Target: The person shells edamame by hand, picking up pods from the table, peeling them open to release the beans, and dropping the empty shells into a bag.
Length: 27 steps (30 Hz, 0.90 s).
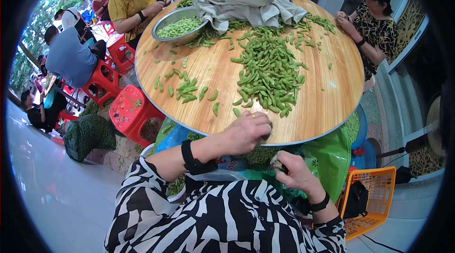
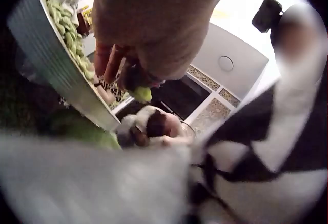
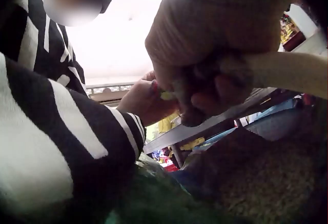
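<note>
A heap of green soybean pods (image 1: 268,70) spreads over the round wooden table (image 1: 332,96) in the head view. My left hand (image 1: 249,133) is at the table's near edge, just below the heap, fingers curled. In the left wrist view a small green pod (image 2: 142,94) shows at its dark-covered fingertips, pinched there. My right hand (image 1: 295,172) is lower and to the right, in front of the edge, apart from the left. Its fingers are curled in, with a greyish covering at the fingertips; no pod shows in it.
A steel bowl of shelled beans (image 1: 180,28) stands at the back left beside a grey cloth (image 1: 249,4). Below the edge hangs a green plastic sheet (image 1: 327,158). An orange crate (image 1: 369,201) is at right, a red stool (image 1: 132,111) at left. Other people sit around the table.
</note>
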Available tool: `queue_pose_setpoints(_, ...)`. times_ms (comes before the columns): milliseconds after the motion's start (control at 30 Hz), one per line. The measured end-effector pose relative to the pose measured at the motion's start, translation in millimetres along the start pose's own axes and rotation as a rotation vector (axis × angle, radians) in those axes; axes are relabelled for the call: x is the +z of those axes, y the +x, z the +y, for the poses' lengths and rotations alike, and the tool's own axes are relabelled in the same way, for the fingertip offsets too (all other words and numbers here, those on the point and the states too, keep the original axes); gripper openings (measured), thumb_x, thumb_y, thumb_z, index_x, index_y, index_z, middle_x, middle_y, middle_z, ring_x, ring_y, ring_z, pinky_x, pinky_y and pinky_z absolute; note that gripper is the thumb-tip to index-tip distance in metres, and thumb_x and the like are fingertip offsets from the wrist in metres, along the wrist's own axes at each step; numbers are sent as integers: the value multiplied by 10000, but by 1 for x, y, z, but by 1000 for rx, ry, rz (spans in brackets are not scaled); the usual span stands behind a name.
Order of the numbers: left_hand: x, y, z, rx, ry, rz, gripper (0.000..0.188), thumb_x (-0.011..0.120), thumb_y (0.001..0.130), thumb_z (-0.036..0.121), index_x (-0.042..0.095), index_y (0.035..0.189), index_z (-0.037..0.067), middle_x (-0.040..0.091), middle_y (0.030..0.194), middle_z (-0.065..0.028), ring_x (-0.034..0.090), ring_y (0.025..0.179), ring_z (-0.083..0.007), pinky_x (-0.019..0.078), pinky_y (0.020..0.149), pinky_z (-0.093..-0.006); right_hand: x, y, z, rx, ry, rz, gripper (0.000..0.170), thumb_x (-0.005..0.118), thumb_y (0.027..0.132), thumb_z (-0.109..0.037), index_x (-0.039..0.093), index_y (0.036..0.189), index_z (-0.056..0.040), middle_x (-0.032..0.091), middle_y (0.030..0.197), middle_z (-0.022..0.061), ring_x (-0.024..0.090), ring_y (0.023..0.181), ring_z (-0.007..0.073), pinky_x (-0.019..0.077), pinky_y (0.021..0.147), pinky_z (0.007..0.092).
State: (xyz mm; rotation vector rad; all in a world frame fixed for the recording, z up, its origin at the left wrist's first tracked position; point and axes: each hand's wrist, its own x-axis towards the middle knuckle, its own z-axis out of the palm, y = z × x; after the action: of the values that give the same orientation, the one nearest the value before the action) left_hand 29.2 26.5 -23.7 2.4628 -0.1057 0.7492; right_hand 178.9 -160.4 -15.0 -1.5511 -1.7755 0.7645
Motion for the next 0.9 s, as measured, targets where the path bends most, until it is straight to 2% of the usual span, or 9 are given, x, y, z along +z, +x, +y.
queue_pose_setpoints(100,-17,-18,-17,-35,84,-9,260,589,636,-49,521,872,34,558,965,-122,541,946,-344,451,752,-432,5,-1,2,-40,-13,26,171,584,689,-42,512,841,-8,501,733,164,533,646,363,441,579,399)
queue_pose_setpoints(167,-40,-37,-21,-234,84,-47,288,558,595,-99,539,861,7,576,985,-150,555,981,-364,462,837,-419,6,-4,8,-50,41,37,163,594,698,-39,519,838,-7,494,720,155,530,632,346,439,572,387)
queue_pose_setpoints(300,-86,-64,-35,-352,-43,-53,234,516,613,-110,561,816,-2,602,944,-141,579,944,-341,462,855,-399,3,-2,3,-5,99,42,150,602,717,-36,526,843,-5,485,712,145,519,613,315,433,563,371)
queue_pose_setpoints(367,-101,-67,-46,-302,-35,139,220,478,631,-120,583,786,-4,626,887,-123,606,893,-285,475,825,-357,4,4,-1,18,112,116,141,608,737,-36,530,849,0,478,694,136,505,596,290,425,556,354)
queue_pose_setpoints(433,-113,-64,-44,-404,17,217,228,497,679,-114,610,841,-1,632,868,-107,610,859,-242,480,767,-327,1,12,-5,45,108,130,137,613,747,-33,529,849,4,479,681,135,505,590,282,421,558,348)
queue_pose_setpoints(500,-117,-59,-38,-667,207,269,178,555,728,-82,621,872,-2,633,886,-103,607,838,-231,474,724,-316,-1,18,-10,44,138,142,143,623,743,-33,527,843,5,481,671,137,503,586,280,419,560,348)
queue_pose_setpoints(700,-95,-63,-33,-588,309,85,180,646,733,6,596,905,20,538,813,-143,571,761,-310,461,674,-369,2,17,-1,-80,76,51,158,639,730,-30,520,829,6,471,705,143,509,619,309,423,575,366)
queue_pose_setpoints(767,-96,-57,-31,-666,277,35,226,625,698,6,573,918,14,553,882,-174,566,869,-367,467,732,-424,3,18,-1,-98,50,57,163,642,727,-29,521,831,5,467,715,143,509,630,315,425,582,369)
queue_pose_setpoints(900,-96,-46,-29,-656,274,18,225,615,689,-3,544,902,-7,550,874,-198,561,875,-387,459,749,-441,5,22,-6,-108,44,66,164,642,732,-46,516,825,2,472,727,138,511,642,315,430,592,369)
